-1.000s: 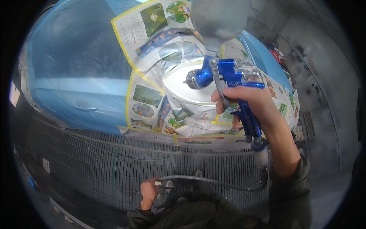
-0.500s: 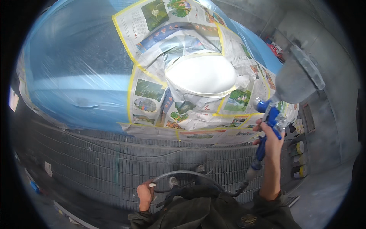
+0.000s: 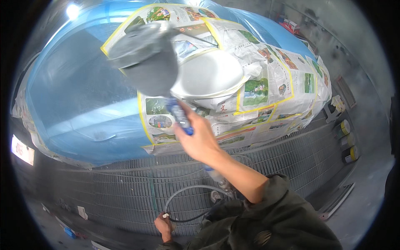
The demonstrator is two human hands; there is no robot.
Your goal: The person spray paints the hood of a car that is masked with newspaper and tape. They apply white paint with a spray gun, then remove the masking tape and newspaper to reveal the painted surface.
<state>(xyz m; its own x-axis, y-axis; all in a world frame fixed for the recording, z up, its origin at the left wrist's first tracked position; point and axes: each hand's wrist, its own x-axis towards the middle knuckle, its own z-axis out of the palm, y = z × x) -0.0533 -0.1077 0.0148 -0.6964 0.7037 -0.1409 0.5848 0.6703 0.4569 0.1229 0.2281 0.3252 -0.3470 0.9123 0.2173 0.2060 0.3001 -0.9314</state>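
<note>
Right hand [image 3: 198, 135] gripping a blue spray gun [image 3: 180, 116] in front of a white rounded part [image 3: 218, 68] framed in newspaper [image 3: 273, 79].
The fingers wrap the gun's handle, and its large grey cup [image 3: 156, 73], blurred, covers the left edge of the white part from this view; whether the trigger is pressed cannot be told. Low in the view, the left hand [image 3: 164, 226] is closed around a grey hose [image 3: 187, 188], which arcs to a fitting [image 3: 220, 178] below the right forearm. Yellow tape [image 3: 238, 102] edges the newspaper, and blue sheeting [image 3: 79, 96] spreads to its left. Beneath runs a slatted floor [image 3: 125, 189], with cans [image 3: 351, 154] standing near the wall at right.
</note>
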